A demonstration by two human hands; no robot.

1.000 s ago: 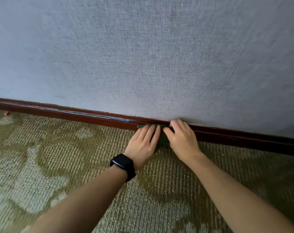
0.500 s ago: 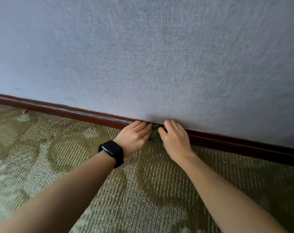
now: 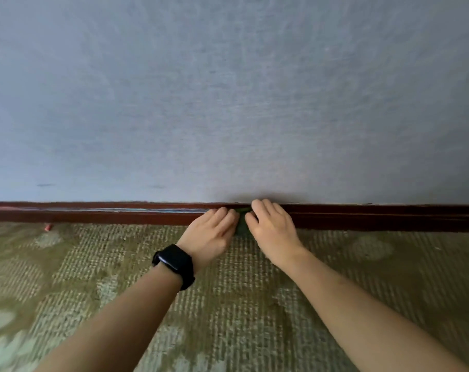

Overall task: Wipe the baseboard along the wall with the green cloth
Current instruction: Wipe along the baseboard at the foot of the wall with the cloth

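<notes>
Baseboard (image 3: 94, 216), dark red-brown, ran across the foot of the grey wall (image 3: 228, 103), with patterned green carpet (image 3: 67, 277) below it. Far left, a small red scrap (image 3: 47, 226) lay on the carpet just below the baseboard. Left hand (image 3: 213, 232), its wrist bearing a black watch (image 3: 174, 263), pressed against the baseboard's face, grip curled onto the green cloth (image 3: 242, 224). Only a sliver of cloth showed, flat against the baseboard between the hands. Right hand (image 3: 273, 229) reached the baseboard's top edge, grip curled over the cloth.
</notes>
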